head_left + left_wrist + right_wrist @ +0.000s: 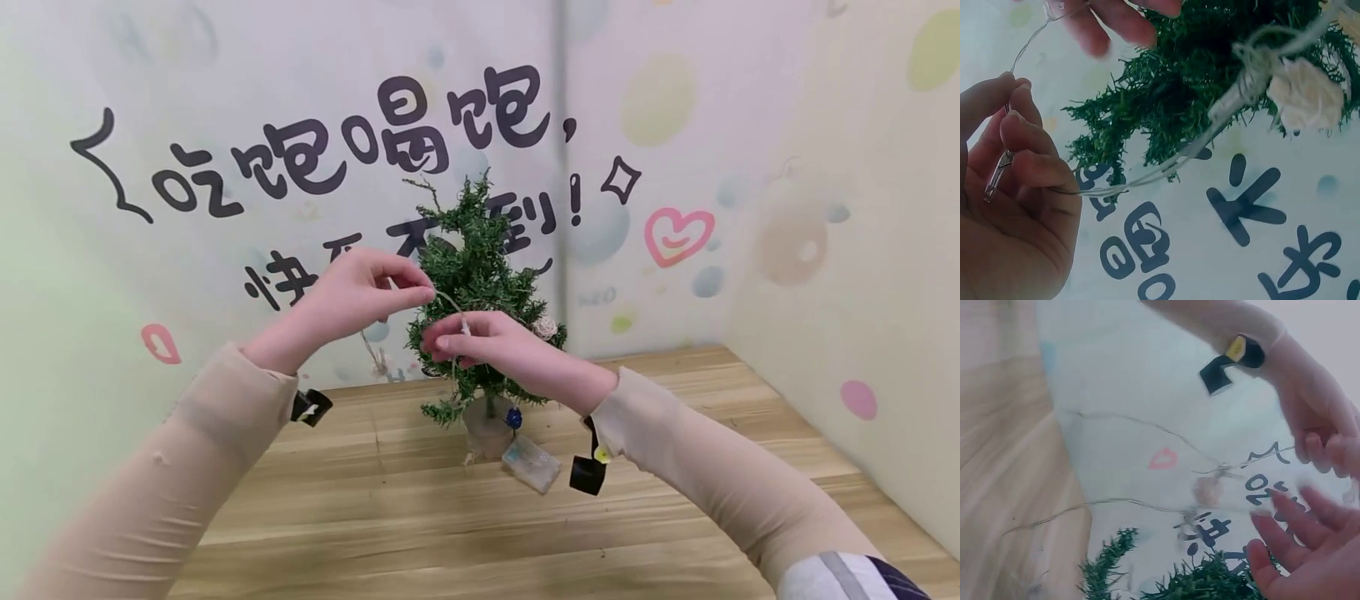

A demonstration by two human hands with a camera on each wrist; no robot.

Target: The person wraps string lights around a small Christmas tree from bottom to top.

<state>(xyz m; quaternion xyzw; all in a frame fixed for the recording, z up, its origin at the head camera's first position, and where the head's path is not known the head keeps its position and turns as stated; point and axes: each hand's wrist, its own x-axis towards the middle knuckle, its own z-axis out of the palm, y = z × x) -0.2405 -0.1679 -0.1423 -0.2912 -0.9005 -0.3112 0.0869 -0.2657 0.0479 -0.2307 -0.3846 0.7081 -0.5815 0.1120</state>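
Observation:
Thumb and fingers of my left hand [367, 287] pinch a thin light-string wire [1119, 189] beside a small green Christmas tree [472, 258]. A clear bulb piece [996, 178] on the wire lies against the curled fingers in the left wrist view. My right hand [510, 346] is in front of the tree, its fingers apart and slightly bent, with the wire running across them. A pale rose-like ornament [1307, 94] hangs on the string below the left hand, blurred. Another pale ball ornament [545, 327] is on the tree's right side.
The tree stands in a grey pot [487, 433] on a wooden table [360, 500]. A small blue ball [513, 418] and a flat, clear packet-like piece [531, 463] are by the pot. Behind rises a printed wall [660, 108]; loose wire [1116, 501] trails down on the left.

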